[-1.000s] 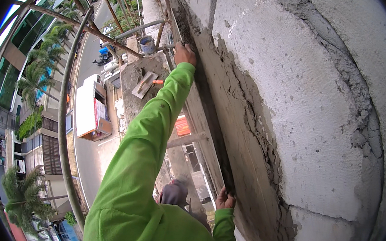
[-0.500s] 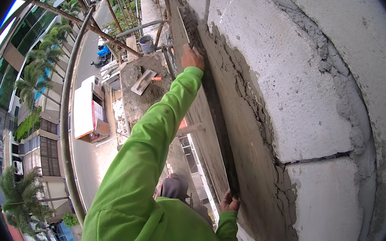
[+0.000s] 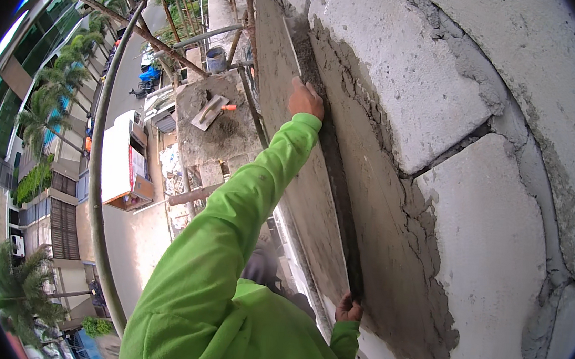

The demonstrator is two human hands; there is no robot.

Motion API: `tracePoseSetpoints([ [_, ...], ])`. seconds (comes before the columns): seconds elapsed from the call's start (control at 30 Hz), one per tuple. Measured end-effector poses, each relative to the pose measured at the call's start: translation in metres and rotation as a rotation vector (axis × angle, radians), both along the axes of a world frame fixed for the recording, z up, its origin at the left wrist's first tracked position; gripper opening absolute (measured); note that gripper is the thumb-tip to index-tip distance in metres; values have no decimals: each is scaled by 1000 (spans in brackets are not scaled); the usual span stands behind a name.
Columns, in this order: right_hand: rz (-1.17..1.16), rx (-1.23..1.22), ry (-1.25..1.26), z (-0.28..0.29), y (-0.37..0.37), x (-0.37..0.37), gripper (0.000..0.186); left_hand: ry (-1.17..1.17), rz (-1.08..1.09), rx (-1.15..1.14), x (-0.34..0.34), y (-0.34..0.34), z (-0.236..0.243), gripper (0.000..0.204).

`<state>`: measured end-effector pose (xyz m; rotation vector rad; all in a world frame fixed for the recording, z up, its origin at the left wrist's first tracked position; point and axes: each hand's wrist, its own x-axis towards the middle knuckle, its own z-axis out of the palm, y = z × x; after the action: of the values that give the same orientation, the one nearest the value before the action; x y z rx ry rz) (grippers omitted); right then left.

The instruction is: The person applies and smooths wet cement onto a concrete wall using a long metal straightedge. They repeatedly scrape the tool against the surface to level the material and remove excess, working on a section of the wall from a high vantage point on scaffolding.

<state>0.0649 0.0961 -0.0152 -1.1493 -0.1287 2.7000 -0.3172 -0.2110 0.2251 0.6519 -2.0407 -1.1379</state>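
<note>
On wall [image 3: 394,224], L hand [image 3: 305,99], R hand [image 3: 349,308]: grip tight on bar [image 3: 339,191] edge, w/ room alongside

Long bar [image 3: 339,184]: no txt I can read
Bucket [image 3: 216,60]: ditto, no legible label
White-topped box [image 3: 117,163] on street: side panel too sm. & blurry for me, can't read any wording
Bldg signs: none legible

Long bar [image 3: 340,205] partly hidden by left fingers [image 3: 302,94] and right fingers [image 3: 350,309], sleeves [image 3: 216,242] cut off below
</note>
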Motion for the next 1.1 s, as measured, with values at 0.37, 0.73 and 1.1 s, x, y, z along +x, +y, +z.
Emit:
tracePoseSetpoints([
  [0.37,39,128,-27,-2,66,79,20,-11,-100,140,79,62,-12,19],
  [0.73,436,182,9,0,104,169,32,-257,-1,278,152,-7,-149,23],
  [1.1,622,325,51,1,-61,-8,30,-84,-37,919,120,-209,-209,43],
])
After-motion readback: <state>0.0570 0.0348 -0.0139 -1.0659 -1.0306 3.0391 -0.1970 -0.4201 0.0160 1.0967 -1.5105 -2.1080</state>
